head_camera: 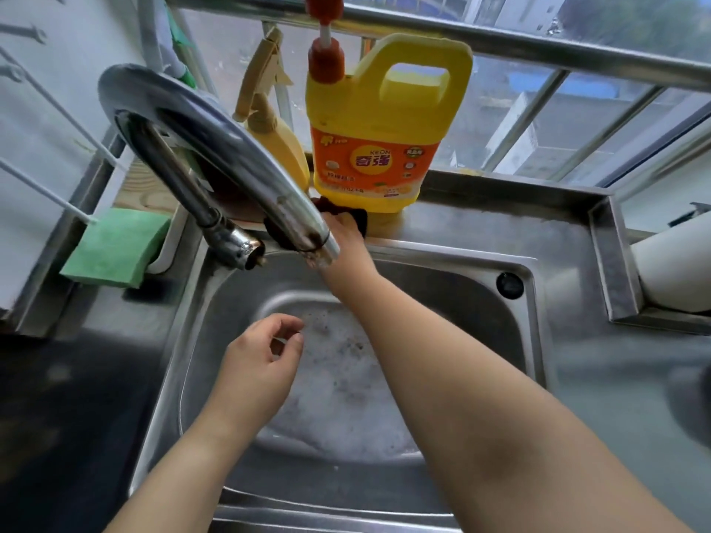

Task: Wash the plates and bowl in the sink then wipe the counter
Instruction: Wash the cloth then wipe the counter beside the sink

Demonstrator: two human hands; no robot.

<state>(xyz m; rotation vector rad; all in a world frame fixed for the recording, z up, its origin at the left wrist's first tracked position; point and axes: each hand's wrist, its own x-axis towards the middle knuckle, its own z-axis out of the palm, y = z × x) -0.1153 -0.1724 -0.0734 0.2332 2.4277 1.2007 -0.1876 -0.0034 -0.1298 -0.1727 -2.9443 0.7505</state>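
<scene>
— What do I have closest to me?

— My left hand (265, 355), low centre of the frame, hanging over the sink (533, 286). Its grip is loose, fingers half curled, thumb near the fingertips, nothing in it. Under it lies a round metal bowl (346, 382) full of suds, sitting in the basin.

— And the plates?

— I can't make any out; the foam hides whatever else is down there.

— The other hand?

— My right hand (352, 240) reaches up past the bowl to the back ledge of the counter (500, 221), mid-frame, just behind the faucet (215, 148) spout. Its grip rests on a dark cloth (359, 217) lying at the foot of the yellow detergent jug (384, 128). The spout covers the fingers, so I can't tell whether they pinch the cloth or just press it.

— So which way does the work lie?

— Straight back toward me and down: the bowl sits below and nearer than the cloth, along the line of my right forearm. The left hand is the nearer one to steady the bowl, I judge.
</scene>
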